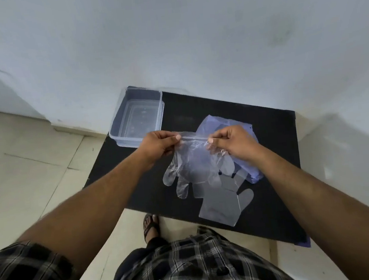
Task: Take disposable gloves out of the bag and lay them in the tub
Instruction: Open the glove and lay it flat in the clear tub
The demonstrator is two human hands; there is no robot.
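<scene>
A clear disposable glove point(191, 168) hangs fingers-down above the black table. My left hand point(159, 146) pinches one corner of its cuff and my right hand point(231, 143) pinches the other, stretching the cuff between them. A second clear glove point(224, 204) lies flat on the table near the front edge. The pale blue plastic bag point(248, 169) lies under and behind my right hand, partly hidden by it. The clear plastic tub point(117, 115) stands at the table's far left corner with nothing visible inside.
The black table point(275, 187) stands against a white wall point(191, 36). Tiled floor point(22, 168) lies to the left and below, where a sandalled foot point(151, 225) shows just under the table's front edge.
</scene>
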